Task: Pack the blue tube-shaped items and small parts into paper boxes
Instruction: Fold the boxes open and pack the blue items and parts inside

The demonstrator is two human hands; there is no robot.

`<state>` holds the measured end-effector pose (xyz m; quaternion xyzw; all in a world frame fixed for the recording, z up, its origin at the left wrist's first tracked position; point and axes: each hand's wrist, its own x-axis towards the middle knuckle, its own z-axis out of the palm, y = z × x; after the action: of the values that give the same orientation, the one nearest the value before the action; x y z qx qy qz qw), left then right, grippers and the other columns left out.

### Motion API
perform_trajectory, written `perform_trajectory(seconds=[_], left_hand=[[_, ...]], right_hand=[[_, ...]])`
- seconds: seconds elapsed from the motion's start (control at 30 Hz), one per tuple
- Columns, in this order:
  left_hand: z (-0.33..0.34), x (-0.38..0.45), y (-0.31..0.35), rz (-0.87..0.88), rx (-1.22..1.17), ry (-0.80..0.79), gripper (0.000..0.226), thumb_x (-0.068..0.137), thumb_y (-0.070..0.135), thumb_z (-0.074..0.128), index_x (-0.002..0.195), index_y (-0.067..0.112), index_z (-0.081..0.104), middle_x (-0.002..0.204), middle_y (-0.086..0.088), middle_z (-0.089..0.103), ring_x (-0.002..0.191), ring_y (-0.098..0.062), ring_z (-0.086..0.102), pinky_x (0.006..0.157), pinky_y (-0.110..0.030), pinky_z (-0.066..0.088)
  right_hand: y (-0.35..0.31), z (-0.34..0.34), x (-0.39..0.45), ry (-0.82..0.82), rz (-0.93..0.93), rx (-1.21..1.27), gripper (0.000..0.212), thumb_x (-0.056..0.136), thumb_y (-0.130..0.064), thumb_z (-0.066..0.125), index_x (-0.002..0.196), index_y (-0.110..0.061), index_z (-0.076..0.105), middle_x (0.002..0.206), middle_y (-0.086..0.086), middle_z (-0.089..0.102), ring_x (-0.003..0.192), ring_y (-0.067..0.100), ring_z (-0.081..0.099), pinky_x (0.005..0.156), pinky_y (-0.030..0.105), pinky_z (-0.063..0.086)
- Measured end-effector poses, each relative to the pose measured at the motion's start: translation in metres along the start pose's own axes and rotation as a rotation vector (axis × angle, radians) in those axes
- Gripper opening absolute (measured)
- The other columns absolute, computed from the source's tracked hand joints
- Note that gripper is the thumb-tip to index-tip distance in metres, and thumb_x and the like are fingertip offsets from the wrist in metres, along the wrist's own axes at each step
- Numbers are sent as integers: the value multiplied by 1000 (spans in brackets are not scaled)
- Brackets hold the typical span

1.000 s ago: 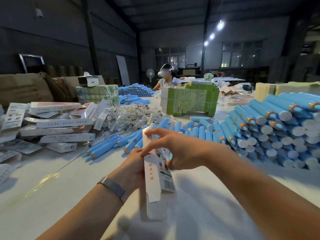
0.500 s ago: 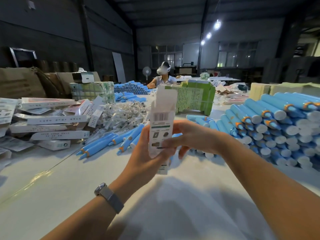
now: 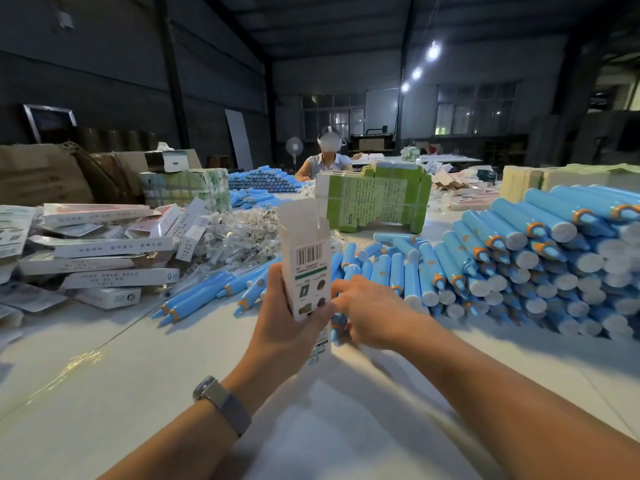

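Box: the white paper box (image 3: 306, 271) stood upright above the near middle of the worktop (image 3: 104, 393), top flaps open, barcode panel facing the camera.
Left hand: the left hand (image 3: 284, 320) was wrapped round the box's lower half, thumb on the left edge, fingers curled across the front. A grey watch (image 3: 221, 403) sat on that wrist.
Right hand: the right hand (image 3: 372, 315) was just right of the box, fingers bent down among the loose tubes; blurred, so I could not tell whether it had hold of one.
Loose tubes: blue tubes (image 3: 398, 268) lay scattered just behind the hands.
Stack: a big tube pile (image 3: 554, 258) sat at right.
Left side: flat white cartons (image 3: 100, 251) were heaped at left, with bagged small parts (image 3: 239, 233) beside them.
Far: green box bundle (image 3: 375, 202), then a seated person (image 3: 327, 157).
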<state>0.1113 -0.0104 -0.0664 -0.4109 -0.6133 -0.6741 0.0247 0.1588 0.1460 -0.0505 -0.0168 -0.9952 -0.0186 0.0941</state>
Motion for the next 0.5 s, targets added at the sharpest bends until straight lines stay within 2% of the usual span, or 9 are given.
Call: perform_trajectory(seconds=[0.1, 0.17, 0.23, 0.33, 0.4, 0.43, 0.5], left_hand=[[-7, 2, -1, 4, 14, -19, 57, 79, -11, 74, 106, 28, 42, 100, 15, 67, 94, 4, 66, 70, -15, 55], [-14, 3, 0, 20, 32, -2, 56, 80, -7, 76, 106, 32, 44, 96, 15, 67, 91, 2, 66, 70, -16, 55], [-21, 3, -1, 30, 30, 37, 56, 81, -2, 77, 103, 39, 47, 96, 18, 67, 87, 0, 65, 69, -16, 55], [-24, 4, -6, 25, 41, 49, 57, 83, 0, 76, 97, 47, 47, 99, 20, 67, 90, -1, 66, 67, -14, 55], [-21, 5, -9, 21, 72, 55, 61, 83, 1, 76, 91, 53, 45, 99, 25, 67, 91, 0, 67, 67, -13, 54], [-20, 5, -10, 33, 103, 69, 63, 83, 2, 76, 89, 56, 43, 99, 28, 67, 91, 1, 66, 68, -14, 55], [-20, 5, -11, 84, 194, 90, 66, 83, 4, 76, 94, 59, 41, 101, 31, 65, 92, 1, 66, 70, -19, 56]], right_hand=[[7, 3, 3, 0, -30, 47, 31, 90, -11, 58, 113, -32, 64, 117, -10, 57, 109, 22, 48, 80, 38, 46], [14, 0, 2, 85, -27, 121, 35, 89, -4, 57, 112, -29, 63, 110, -8, 60, 104, 21, 53, 82, 33, 43], [16, -10, 1, 283, 14, 288, 31, 91, -4, 60, 115, -23, 63, 99, -7, 61, 88, 18, 55, 82, 32, 45], [10, -41, -3, 659, 88, 637, 26, 92, -13, 66, 117, -15, 60, 98, -6, 64, 73, 22, 64, 72, 35, 54], [2, -67, -8, 837, 56, 890, 29, 94, -13, 63, 119, -20, 51, 96, -1, 67, 79, 19, 68, 69, 30, 57], [-3, -80, -11, 905, 12, 1006, 32, 95, -12, 61, 120, -25, 45, 93, 1, 69, 81, 21, 69, 70, 33, 59], [-12, -103, -19, 1025, -99, 1176, 39, 97, -10, 57, 124, -31, 39, 80, 0, 69, 72, 23, 67, 64, 34, 59]])
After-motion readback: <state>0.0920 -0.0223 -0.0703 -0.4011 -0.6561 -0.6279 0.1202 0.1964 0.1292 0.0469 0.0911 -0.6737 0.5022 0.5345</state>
